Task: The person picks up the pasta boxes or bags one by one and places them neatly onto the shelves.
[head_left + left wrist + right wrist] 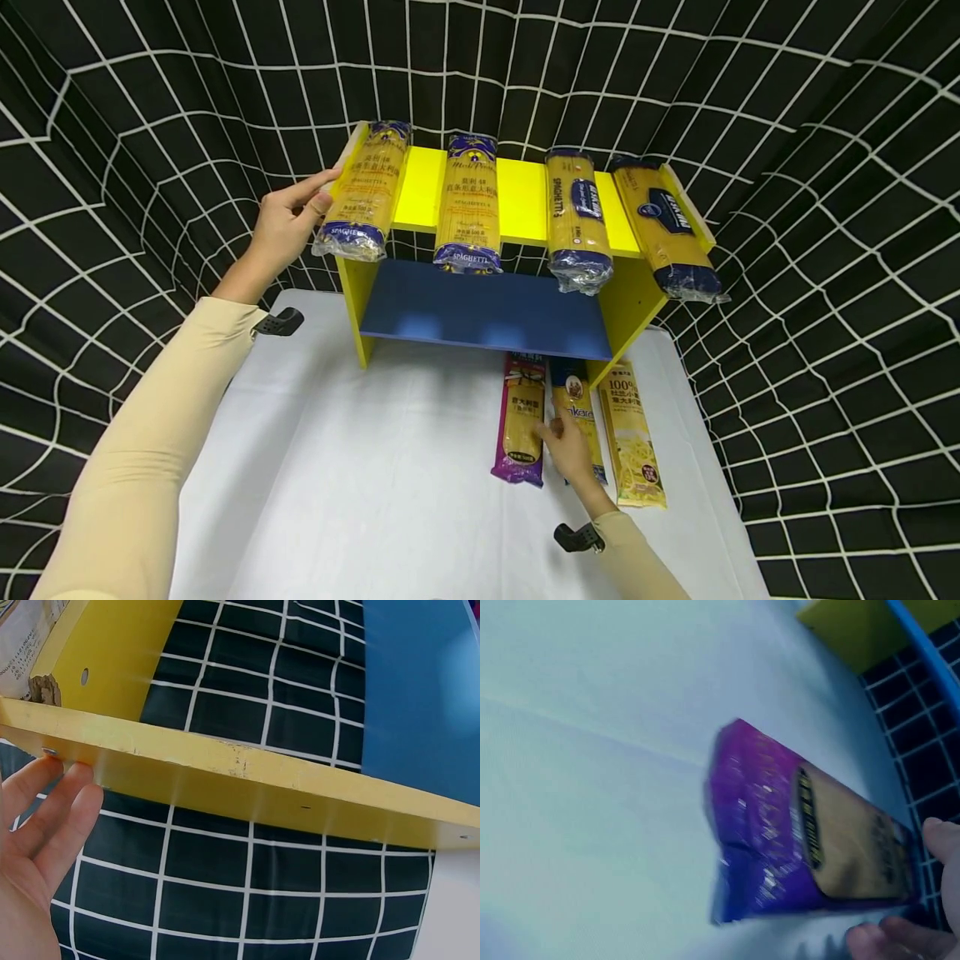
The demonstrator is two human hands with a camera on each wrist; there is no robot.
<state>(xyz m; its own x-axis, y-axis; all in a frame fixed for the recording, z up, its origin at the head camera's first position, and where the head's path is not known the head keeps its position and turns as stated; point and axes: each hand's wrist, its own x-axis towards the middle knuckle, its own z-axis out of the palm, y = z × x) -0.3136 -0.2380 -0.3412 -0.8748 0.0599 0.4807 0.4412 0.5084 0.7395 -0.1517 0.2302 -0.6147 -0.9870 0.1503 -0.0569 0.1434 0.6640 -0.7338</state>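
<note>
As the head view shows, the right hand [567, 452] hovers beside one purple-and-gold film packet [521, 417] on white cloth [390, 467]; handling the lower packets seems the step, gripping one calls for closing the fingers. One navy-and-yellow packet [581, 410] and one pale-yellow packet [633, 429] lie rightward; four navy-ended plastic spaghetti packets [468, 200] top one yellow-and-blue board shelf [487, 304]. Left wrist: the left hand [34, 859] touches the shelf, fingers extended. Right wrist: fingers wide, contact unclear.

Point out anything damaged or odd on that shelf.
The yellow shelf unit looks damaged: in the left wrist view, a rough brown patch breaks the yellow at a corner of its top board, as if chipped.
</note>
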